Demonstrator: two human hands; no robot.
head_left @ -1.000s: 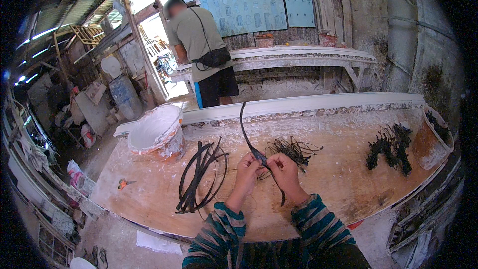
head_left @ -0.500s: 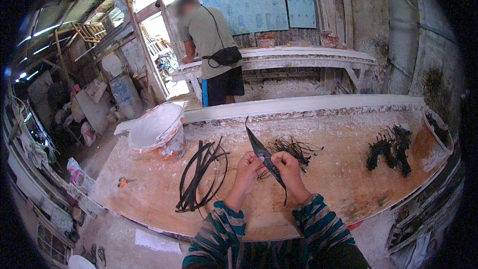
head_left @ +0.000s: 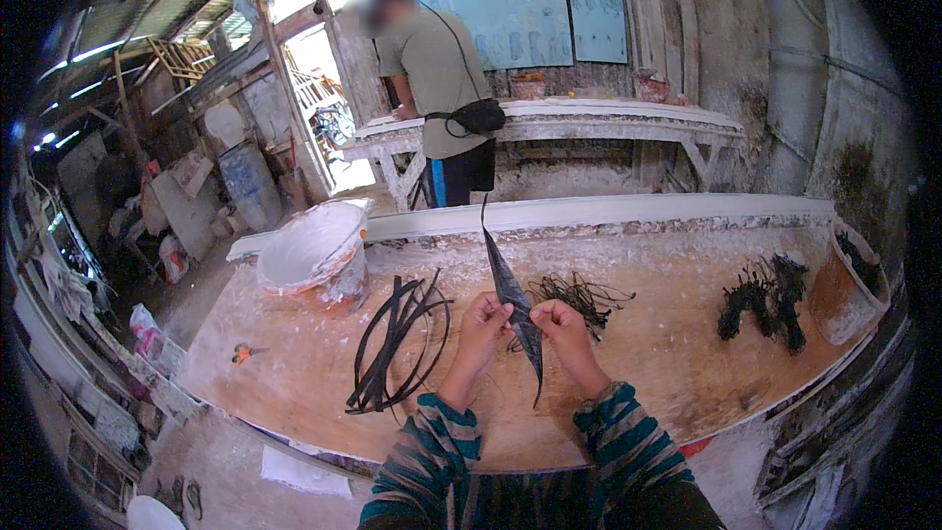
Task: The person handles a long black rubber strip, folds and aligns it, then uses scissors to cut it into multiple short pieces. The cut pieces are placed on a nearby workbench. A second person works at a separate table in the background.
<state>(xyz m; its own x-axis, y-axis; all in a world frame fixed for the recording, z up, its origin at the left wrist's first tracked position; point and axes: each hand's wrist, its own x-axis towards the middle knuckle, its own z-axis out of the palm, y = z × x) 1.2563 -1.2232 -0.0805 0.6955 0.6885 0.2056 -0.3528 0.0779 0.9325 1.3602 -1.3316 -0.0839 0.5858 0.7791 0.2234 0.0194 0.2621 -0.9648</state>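
Observation:
Between my hands a black leaf-shaped strip [head_left: 510,290], wide in the middle and tapering to thin ends, is held upright above the wooden table. My left hand [head_left: 479,332] pinches its left edge between thumb and fingers. Across from it, my right hand [head_left: 567,332] pinches the right edge at about the same height. Behind my right hand lies a tangle of thin black cords [head_left: 589,299], partly hidden. A loose coil of flat black strips [head_left: 397,348] rests on the table to the left of my left hand.
At the table's left stand a white-crusted bucket [head_left: 312,260] and orange-handled scissors [head_left: 243,353]. On the right are dark knotted bundles [head_left: 765,304] and a tilted brown bucket [head_left: 846,299]. A white ledge [head_left: 589,209] runs behind. A person [head_left: 442,83] leans over a white bench [head_left: 608,125].
The strip has turned more upright and shows more of its broad face. My hands have shifted slightly and still pinch it. The person at the bench appears farther right.

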